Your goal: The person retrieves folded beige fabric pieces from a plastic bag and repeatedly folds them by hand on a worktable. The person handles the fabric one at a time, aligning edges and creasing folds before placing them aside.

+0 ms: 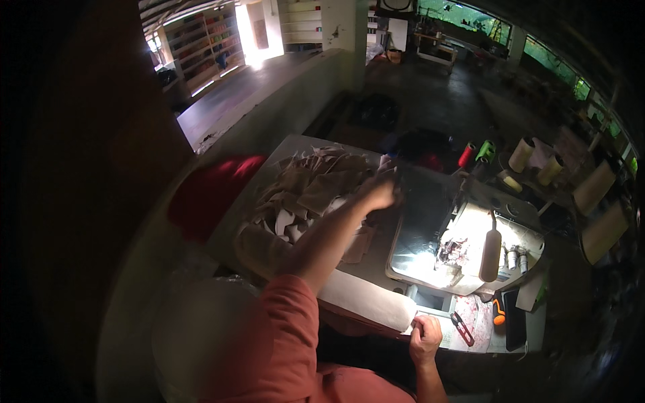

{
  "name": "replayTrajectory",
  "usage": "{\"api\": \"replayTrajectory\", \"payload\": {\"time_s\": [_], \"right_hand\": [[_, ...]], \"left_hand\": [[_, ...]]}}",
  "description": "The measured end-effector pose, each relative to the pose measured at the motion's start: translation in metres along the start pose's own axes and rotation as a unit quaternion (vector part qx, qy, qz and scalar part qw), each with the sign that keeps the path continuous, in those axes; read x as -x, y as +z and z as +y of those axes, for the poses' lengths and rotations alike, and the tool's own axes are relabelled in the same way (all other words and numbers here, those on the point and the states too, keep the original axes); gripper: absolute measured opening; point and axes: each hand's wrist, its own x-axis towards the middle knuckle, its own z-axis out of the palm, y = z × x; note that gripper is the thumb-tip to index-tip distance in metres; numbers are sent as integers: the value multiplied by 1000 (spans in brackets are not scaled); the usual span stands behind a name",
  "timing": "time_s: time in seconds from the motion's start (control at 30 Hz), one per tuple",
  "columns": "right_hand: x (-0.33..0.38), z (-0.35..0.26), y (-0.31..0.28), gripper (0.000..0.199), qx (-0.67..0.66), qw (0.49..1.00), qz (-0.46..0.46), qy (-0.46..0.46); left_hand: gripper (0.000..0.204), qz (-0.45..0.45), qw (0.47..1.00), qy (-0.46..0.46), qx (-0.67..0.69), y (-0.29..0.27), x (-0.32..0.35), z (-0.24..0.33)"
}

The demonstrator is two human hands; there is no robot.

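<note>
Right hand (425, 338) pinching smooth, round-cornered fabric strip (366, 299); crumpled tan cloth heap (326, 180).

Creased coral-red shirt (282, 332) with short sleeve (295, 295), bare hands (426, 338)

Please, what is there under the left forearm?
Cloth pieces show on both sides of the left forearm. What lies directly beneath it is covered, so I cannot tell.

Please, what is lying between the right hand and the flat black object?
In the head view, small snips and, farther right, an orange-handled tool lie between the right hand and the flat black object.
</note>
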Motion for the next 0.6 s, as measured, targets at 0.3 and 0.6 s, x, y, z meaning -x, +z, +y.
{"api": "replayTrajectory", "payload": {"time_s": [0.3, 0.6], "right_hand": [[-3, -6, 1, 18, -16, 1000, -13, 21], [-5, -9, 2, 17, -13, 1000, -22, 14]], "left_hand": [[45, 87, 995, -37, 14, -168, -32, -17], [98, -234, 921, -4, -313, -83, 83, -25]]}}
